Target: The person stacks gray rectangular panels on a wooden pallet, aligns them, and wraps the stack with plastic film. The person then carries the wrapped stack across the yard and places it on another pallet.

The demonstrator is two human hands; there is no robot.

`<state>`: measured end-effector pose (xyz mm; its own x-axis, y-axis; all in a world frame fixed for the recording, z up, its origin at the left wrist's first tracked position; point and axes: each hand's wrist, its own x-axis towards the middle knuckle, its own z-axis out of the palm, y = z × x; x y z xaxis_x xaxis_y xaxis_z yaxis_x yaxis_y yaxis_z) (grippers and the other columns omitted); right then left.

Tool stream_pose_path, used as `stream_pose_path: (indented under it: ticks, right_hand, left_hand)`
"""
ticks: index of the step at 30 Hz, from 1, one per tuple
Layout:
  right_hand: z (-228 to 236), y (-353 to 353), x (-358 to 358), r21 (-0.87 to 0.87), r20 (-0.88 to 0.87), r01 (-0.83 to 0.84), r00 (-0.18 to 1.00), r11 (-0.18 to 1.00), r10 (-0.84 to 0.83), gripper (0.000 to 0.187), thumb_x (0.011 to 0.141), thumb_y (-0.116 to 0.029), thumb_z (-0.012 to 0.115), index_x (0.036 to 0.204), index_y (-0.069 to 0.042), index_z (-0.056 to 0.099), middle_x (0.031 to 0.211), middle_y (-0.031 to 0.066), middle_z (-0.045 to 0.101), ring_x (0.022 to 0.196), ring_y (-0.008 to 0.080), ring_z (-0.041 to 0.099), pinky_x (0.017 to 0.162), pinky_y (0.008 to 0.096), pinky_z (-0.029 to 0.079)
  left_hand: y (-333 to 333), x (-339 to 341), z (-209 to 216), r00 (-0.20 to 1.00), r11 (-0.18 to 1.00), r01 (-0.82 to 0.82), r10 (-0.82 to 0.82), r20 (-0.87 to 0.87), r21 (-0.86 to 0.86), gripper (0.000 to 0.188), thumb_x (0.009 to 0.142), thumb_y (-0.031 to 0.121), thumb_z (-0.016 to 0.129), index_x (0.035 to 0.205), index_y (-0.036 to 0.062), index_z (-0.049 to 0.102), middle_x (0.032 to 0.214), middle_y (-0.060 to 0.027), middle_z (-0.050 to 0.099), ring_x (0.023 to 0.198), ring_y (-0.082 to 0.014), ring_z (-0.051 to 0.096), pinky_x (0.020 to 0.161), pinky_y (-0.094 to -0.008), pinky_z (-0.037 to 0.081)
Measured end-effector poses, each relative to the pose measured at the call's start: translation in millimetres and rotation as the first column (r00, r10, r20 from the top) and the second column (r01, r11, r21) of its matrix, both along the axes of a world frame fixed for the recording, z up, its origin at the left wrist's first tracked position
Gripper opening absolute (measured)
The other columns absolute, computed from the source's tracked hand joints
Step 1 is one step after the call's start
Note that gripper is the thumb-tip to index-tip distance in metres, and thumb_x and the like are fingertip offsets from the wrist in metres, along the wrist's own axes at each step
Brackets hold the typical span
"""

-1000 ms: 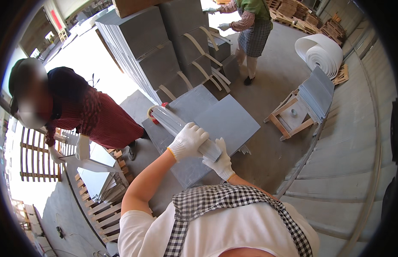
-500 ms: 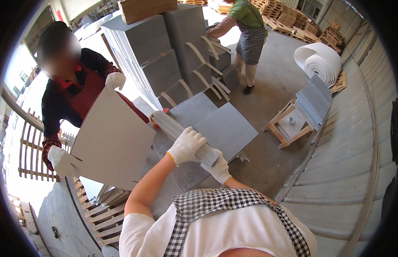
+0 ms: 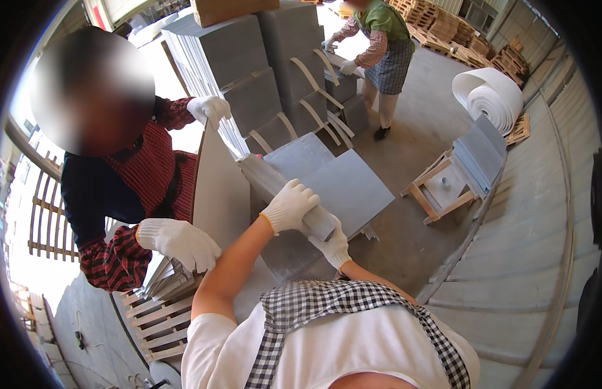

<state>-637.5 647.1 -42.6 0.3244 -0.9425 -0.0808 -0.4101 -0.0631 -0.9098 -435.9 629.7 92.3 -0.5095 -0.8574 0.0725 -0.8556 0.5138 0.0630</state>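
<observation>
A long grey bundle (image 3: 265,180) is clamped by the left hand (image 3: 290,206) and cupped by the right hand (image 3: 332,246); toward the right edge of the table (image 3: 289,258), a grey sheet (image 3: 349,185) is laid.

The left hand (image 3: 290,206) and right hand (image 3: 332,247) are covered with matt knitted cloth, the bundle of strips (image 3: 266,177) looks smooth and slightly glossy, the grey sheet (image 3: 349,183) smooth and matt, and the pallet (image 3: 163,319) bare wood.

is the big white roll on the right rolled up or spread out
The white roll is rolled up: spiral layers show, with the outer one looser.
</observation>
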Motion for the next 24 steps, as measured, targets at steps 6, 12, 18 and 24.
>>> stream_pose_path:
  ticks: [6, 12, 18, 24]
  right_hand:
    - [-29, -7, 2, -0.046, -0.028, 0.028, 0.999, 0.999, -0.029, 0.083, 0.070, -0.034, 0.088, 0.135, -0.010, 0.043, 0.121, 0.0142, 0.065, 0.112, 0.0304, 0.064, 0.093, 0.0400, 0.051]
    - [-27, -7, 5, -0.065, -0.051, 0.022, 0.998, 0.998, -0.025, 0.084, 0.068, -0.031, 0.089, 0.135, -0.009, 0.043, 0.120, 0.0145, 0.065, 0.109, 0.0290, 0.066, 0.092, 0.0396, 0.052]
    - [-37, -9, 4, -0.086, 0.022, 0.018, 1.000, 0.996, -0.016, 0.101, 0.068, -0.028, 0.090, 0.148, -0.010, 0.032, 0.126, 0.0172, 0.063, 0.115, 0.0306, 0.064, 0.097, 0.0388, 0.051]
    - [-24, -3, 5, -0.062, 0.066, 0.038, 0.997, 0.997, -0.033, 0.116, 0.068, -0.025, 0.090, 0.158, -0.010, 0.017, 0.135, 0.0190, 0.059, 0.121, 0.0303, 0.061, 0.101, 0.0383, 0.049]
  left_hand:
    - [-2, -4, 0, 0.999, 0.999, -0.046, 0.046, 0.015, 0.000, 0.062, 0.052, 0.035, 0.090, 0.103, 0.0127, 0.064, 0.099, -0.0038, 0.066, 0.101, -0.0231, 0.060, 0.098, -0.0366, 0.040]
    - [4, -5, -7, 0.994, 0.994, -0.103, 0.104, 0.020, -0.044, 0.056, 0.050, 0.029, 0.089, 0.097, 0.0133, 0.063, 0.097, -0.0020, 0.066, 0.102, -0.0220, 0.059, 0.099, -0.0368, 0.039]
    - [4, -6, -8, 0.993, 0.993, -0.115, 0.115, 0.006, -0.031, 0.058, 0.048, 0.027, 0.090, 0.096, 0.0126, 0.063, 0.097, -0.0026, 0.065, 0.102, -0.0229, 0.059, 0.101, -0.0373, 0.038]
    - [9, -8, -8, 0.984, 0.982, -0.180, 0.179, -0.015, -0.058, 0.056, 0.049, 0.028, 0.087, 0.099, 0.0145, 0.066, 0.098, -0.0024, 0.065, 0.107, -0.0228, 0.056, 0.105, -0.0382, 0.035]
